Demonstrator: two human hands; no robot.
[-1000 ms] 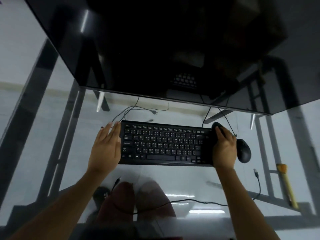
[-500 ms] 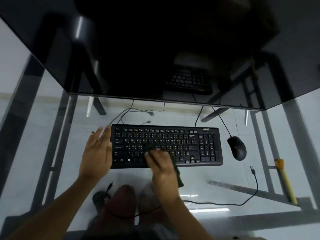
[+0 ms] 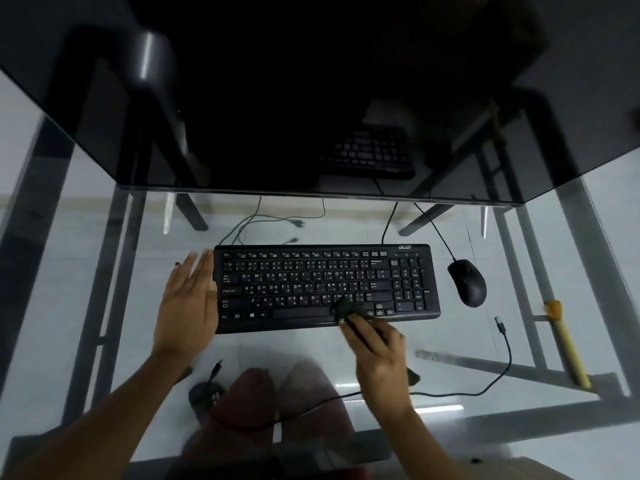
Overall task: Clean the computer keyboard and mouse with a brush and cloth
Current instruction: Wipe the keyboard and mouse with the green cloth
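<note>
Right hand (image 3: pixel 379 348) is shifting rightward along the keyboard's (image 3: pixel 325 287) front rows vs half a second ago, from around mid-left keys to just right of the spacebar. It is gripping a dark brush (image 3: pixel 348 308), fingers curled round the handle, bristle end pressing on the bottom row keys near the right end of the spacebar. Brush detail is blurring, so I cannot tell the exact keys. Left hand (image 3: pixel 188 301) is staying put, fingers straight and together, lying flat against the keyboard's left edge on the glass desk (image 3: pixel 86 271). Mouse (image 3: pixel 467 283) is sitting just right of the keyboard, untouched, its cable running back under the dark monitor (image 3: pixel 311 98). Loose black cable (image 3: pixel 504 348) is lying on the desk right of the right hand. Cloth is not identifiable in this view.
</note>
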